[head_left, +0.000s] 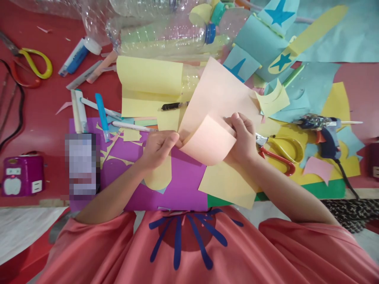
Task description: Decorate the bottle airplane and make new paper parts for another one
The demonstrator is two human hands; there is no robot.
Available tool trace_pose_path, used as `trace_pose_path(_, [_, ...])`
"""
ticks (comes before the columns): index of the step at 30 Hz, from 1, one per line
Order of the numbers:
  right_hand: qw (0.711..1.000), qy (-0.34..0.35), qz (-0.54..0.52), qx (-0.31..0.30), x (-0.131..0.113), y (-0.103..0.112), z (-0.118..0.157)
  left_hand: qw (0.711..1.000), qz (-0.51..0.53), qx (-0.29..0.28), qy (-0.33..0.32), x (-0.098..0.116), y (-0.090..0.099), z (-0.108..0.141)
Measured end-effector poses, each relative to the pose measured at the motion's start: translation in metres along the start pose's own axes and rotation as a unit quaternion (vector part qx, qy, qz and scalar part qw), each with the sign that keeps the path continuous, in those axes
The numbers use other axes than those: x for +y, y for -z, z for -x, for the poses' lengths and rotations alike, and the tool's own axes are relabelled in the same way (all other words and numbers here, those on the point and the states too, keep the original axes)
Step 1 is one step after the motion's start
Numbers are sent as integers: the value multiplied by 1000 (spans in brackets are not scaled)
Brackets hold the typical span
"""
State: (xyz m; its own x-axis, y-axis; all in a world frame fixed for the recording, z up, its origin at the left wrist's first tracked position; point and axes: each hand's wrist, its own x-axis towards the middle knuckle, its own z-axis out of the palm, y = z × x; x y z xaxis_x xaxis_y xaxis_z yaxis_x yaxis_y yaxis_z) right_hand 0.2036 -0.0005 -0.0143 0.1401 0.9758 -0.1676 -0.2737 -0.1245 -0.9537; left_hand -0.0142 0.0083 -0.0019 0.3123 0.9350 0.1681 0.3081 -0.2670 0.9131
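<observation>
A sheet of pale pink paper [220,92] is held between my two hands, its near end curled up and over. My left hand [161,146] pinches the left edge of the curl. At the opposite edge, my right hand [243,132] grips the paper, thumb on top. Beneath lie purple paper [186,177] and pale yellow pieces [227,183]. Just beyond my left hand, a black pen [171,106] rests on yellow paper [152,79], its tip end hidden by the pink sheet. Scissors with red and yellow handles [286,152] lie beside my right hand.
Clear plastic bottles [160,35] lie along the back. A light-blue paper craft with stars [260,43] stands back right. A glue gun [328,138] with its cord lies right. Several markers [102,112], a phone [83,163], a purple box [23,175] and more scissors [34,65] are left.
</observation>
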Motion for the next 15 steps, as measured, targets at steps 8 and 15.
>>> trace_pose_path(8, [997, 33, 53, 45, 6, 1, -1, 999, 23, 24, 1, 6, -5, -2])
trace_pose_path(15, [1000, 12, 21, 17, 5, -3, -2, 996, 73, 12, 58, 10, -1, -5])
